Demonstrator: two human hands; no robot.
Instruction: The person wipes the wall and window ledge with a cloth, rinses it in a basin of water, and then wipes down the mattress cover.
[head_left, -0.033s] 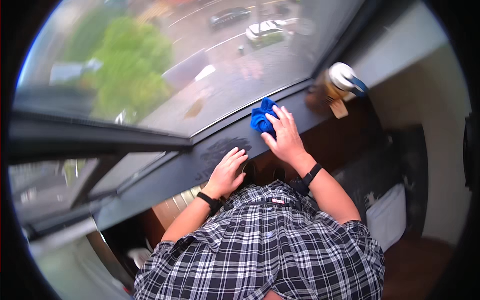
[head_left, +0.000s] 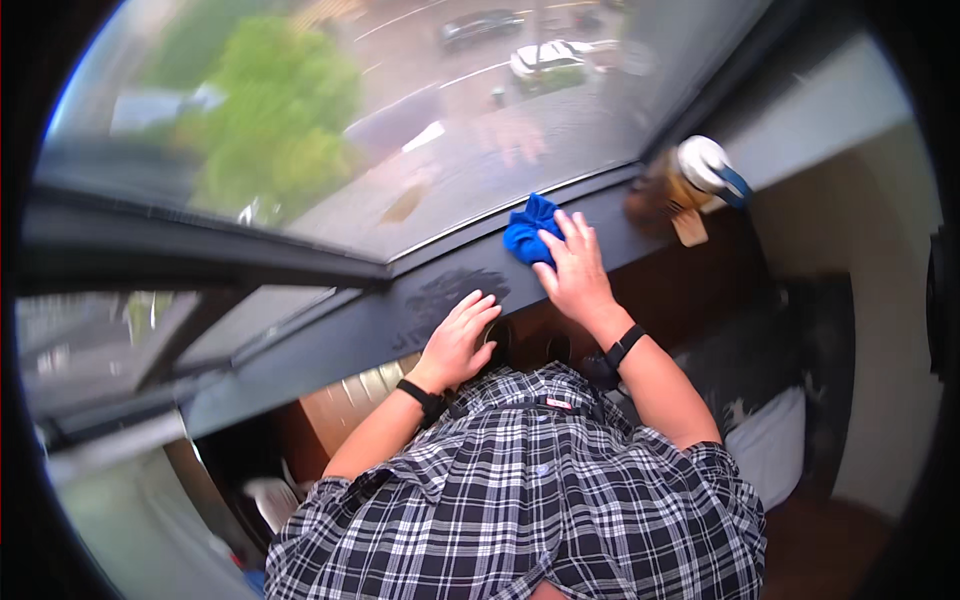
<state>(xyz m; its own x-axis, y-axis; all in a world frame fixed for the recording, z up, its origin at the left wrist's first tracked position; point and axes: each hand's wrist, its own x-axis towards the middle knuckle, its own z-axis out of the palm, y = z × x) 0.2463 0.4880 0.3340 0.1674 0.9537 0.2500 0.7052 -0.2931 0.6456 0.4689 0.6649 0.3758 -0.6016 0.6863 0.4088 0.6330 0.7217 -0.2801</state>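
Note:
A crumpled blue cloth lies on the dark grey window sill, against the foot of the window pane. My right hand rests over the cloth's right side, its fingers pressing it to the sill; the palm hides part of it. At the sill's near edge, my left hand holds nothing, its fingers stretched out and thumb apart. A dark, wet-looking patch spreads on the sill just beyond that hand. Each wrist wears a black band.
Right of the cloth, a bottle with a white lid and blue strap stands on the sill, beside a small tan piece. A thick dark window frame crosses at left. A white bag-like thing sits low at right.
The whole view has shifted slightly, with the window and bottle a little further right. My right hand stays on the cloth; my left hand holds its pose.

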